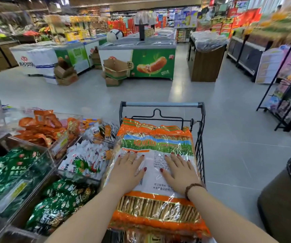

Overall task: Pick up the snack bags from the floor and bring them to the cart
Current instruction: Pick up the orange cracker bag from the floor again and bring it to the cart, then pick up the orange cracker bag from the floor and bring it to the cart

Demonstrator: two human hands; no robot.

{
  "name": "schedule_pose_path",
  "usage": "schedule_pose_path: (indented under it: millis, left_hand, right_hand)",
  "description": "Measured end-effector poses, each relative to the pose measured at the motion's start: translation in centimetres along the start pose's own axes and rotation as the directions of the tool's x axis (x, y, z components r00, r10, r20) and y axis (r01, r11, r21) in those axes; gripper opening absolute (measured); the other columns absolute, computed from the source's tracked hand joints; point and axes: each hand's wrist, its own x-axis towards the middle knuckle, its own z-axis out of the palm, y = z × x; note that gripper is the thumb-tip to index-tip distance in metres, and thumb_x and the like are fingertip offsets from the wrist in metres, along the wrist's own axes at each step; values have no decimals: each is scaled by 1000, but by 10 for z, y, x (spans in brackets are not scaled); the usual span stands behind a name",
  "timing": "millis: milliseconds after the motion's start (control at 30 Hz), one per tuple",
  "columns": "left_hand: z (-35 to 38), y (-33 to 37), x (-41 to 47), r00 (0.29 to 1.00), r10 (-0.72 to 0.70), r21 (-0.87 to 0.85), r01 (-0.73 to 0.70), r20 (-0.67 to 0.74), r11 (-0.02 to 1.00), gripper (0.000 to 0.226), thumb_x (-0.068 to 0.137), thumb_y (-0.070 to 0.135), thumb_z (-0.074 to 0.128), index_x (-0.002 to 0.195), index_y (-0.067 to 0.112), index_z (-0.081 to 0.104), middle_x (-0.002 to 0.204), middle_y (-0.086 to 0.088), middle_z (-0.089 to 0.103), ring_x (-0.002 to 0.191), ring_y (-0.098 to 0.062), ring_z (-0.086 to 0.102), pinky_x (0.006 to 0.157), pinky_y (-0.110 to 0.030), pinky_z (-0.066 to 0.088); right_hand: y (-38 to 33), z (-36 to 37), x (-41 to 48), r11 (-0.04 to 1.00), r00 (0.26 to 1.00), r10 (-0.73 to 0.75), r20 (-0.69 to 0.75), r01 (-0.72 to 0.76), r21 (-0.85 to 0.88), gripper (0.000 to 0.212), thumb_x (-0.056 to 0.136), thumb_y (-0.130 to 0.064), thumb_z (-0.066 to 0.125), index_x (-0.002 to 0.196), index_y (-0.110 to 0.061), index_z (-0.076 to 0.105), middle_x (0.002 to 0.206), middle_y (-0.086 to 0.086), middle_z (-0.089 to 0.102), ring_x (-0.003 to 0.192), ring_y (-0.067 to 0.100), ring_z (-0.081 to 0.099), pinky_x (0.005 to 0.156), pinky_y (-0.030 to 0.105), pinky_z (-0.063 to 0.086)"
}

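Note:
A large orange snack bag [157,137] of biscuits, with a green field picture and a white label, lies flat on top of the black wire shopping cart [200,137]. My left hand [129,170] and my right hand [180,171] both press down on the bag's white label with straight, spread fingers, side by side. More packaging shows under the bag at the bottom edge [141,235]. The cart's grey handle bar [162,104] is at the far end, away from me.
Clear display bins with green [9,172], white [86,158] and orange [43,127] snack packs stand close on the left. A dark round bin [285,199] is on the right. Grey tiled floor [228,120] lies ahead, then freezers [141,62] and cardboard boxes; a black rack [288,102] stands right.

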Motion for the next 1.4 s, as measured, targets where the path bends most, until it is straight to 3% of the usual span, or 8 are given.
schedule_pose_path:
  millis: [200, 533, 767, 900, 967, 1067, 1233, 1400]
  left_hand:
    - [-34, 15, 7, 995, 68, 56, -64, -76, 996, 55, 96, 41, 44, 147, 24, 34, 149, -2, 41, 137, -24, 35, 111, -40, 32]
    - [-83, 103, -5, 843, 512, 147, -492, -167, 858, 39, 96, 35, 45, 133, 20, 50, 125, -5, 57, 120, -29, 47, 92, -37, 39]
    - [-79, 192, -62, 528, 839, 87, -837, -131, 541, 47, 84, 38, 37, 112, 12, 64, 111, -9, 64, 106, -33, 59, 79, -37, 47]
    - [-64, 253, -120, 307, 946, 89, -944, -108, 316, 42, 77, 34, 34, 86, 10, 68, 80, -10, 63, 76, -35, 63, 54, -39, 52]
    - [-55, 286, -152, 169, 978, 107, -977, -125, 183, 45, 77, 36, 30, 87, 11, 67, 80, -8, 61, 78, -34, 62, 57, -41, 54]
    - [-53, 331, -222, -41, 988, 109, -994, -151, -24, 30, 88, 33, 44, 101, 13, 63, 90, -7, 62, 89, -30, 60, 69, -39, 52]
    - [-30, 394, -365, -357, 923, 84, -934, -143, -349, 24, 93, 30, 45, 108, 17, 60, 98, -3, 60, 95, -24, 56, 70, -37, 49]
    - [-10, 426, -542, -597, 793, 64, -802, -122, -594, 26, 94, 32, 43, 108, 18, 59, 95, -3, 63, 90, -23, 58, 68, -35, 50]
  right_hand:
    - [10, -39, -10, 995, 994, -20, -110, 9, -103, 60, 95, -57, 30, 147, -28, 28, 156, -4, 25, 143, 19, 24, 119, 42, 16]
    - [23, -80, -132, 934, 911, 298, -286, -341, -112, 66, 88, -57, 46, 146, -29, 30, 153, -2, 31, 138, 22, 32, 112, 38, 27]
    - [14, -80, -285, 725, 677, 629, -382, -689, -29, 53, 87, -53, 50, 133, -25, 46, 132, 0, 49, 124, 23, 43, 101, 38, 38]
    - [1, -61, -386, 559, 491, 779, -391, -825, 78, 54, 88, -56, 48, 131, -25, 48, 128, 0, 52, 121, 23, 46, 97, 39, 42]
    - [-8, -51, -439, 457, 386, 834, -395, -884, 101, 52, 87, -57, 47, 127, -24, 50, 124, 1, 53, 118, 23, 47, 96, 39, 42]
    - [-28, -32, -522, 303, 220, 892, -395, -939, 161, 49, 87, -56, 48, 125, -24, 52, 120, 1, 55, 117, 23, 48, 96, 39, 43]
    - [-88, 11, -667, 24, -69, 933, -354, -967, 252, 50, 87, -56, 48, 124, -23, 52, 117, 0, 58, 111, 23, 52, 91, 37, 45]
    - [-176, 68, -817, -272, -348, 892, -288, -923, 272, 53, 87, -55, 48, 130, -24, 50, 125, -1, 56, 118, 22, 49, 97, 37, 43]
